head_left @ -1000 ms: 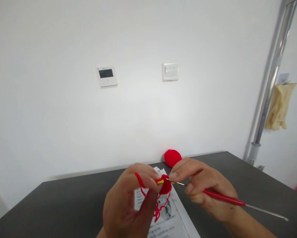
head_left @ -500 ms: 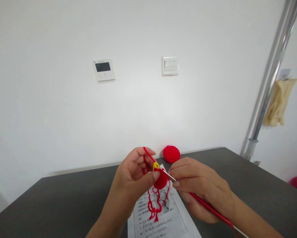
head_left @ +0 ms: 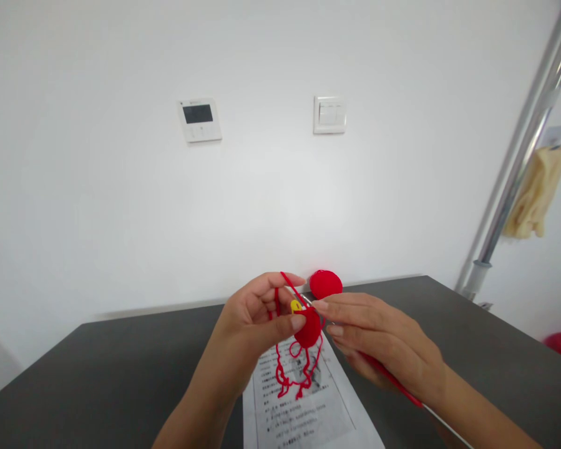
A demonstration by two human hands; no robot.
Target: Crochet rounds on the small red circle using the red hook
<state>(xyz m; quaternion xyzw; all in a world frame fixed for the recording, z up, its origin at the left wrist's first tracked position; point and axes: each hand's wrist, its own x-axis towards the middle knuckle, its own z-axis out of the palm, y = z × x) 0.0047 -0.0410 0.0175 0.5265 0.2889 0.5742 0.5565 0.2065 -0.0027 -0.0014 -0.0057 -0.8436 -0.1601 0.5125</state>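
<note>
Between thumb and fingers, my left hand (head_left: 256, 318) pinches a small round red crochet piece (head_left: 307, 329). A yellow stitch marker (head_left: 296, 306) sits at the piece's top edge. Red yarn (head_left: 291, 287) runs over my left index finger, and loose strands dangle below the piece. My right hand (head_left: 387, 340) grips a crochet hook (head_left: 399, 385) with a red handle and metal ends. Its tip is up at the top edge of the piece, by the taut yarn, with my right fingertips touching that edge. Whether the tip passes through a stitch is too small to tell.
A red ball of yarn (head_left: 326, 284) rests at the table's back edge against the wall. Under my hands a printed sheet (head_left: 303, 418) lies on the dark table (head_left: 135, 380). A metal pole (head_left: 514, 187) and hanging yellowish gloves (head_left: 540, 190) are at the right.
The hook tip has moved up and left past the piece's top edge, toward the yarn. My right fingers have come closer to the piece. The view has shifted slightly.
</note>
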